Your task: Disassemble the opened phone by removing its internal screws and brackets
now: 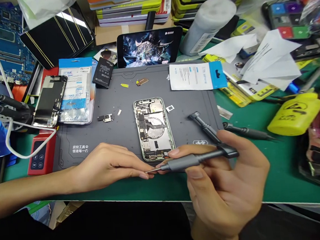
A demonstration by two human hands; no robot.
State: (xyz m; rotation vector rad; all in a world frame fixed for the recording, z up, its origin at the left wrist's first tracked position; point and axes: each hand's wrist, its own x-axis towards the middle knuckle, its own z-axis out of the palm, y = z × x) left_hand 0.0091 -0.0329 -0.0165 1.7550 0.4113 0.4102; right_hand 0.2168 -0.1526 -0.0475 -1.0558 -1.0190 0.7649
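Note:
My right hand grips a grey screwdriver, its thin shaft pointing left. The shaft's tip meets the fingertips of my left hand, which are pinched together. Whether a small part sits between those fingertips is hidden. Just beyond both hands lies an opened smartphone with its inner boards, flex cables and a round coil exposed. Right of the phone are a small SIM tray and a second grey screwdriver on the mat.
On the dark work mat lie small metal parts, a battery and a white-blue packet. A phone screen assembly and red device are left. A lit tablet stands behind; a yellow bottle lies right.

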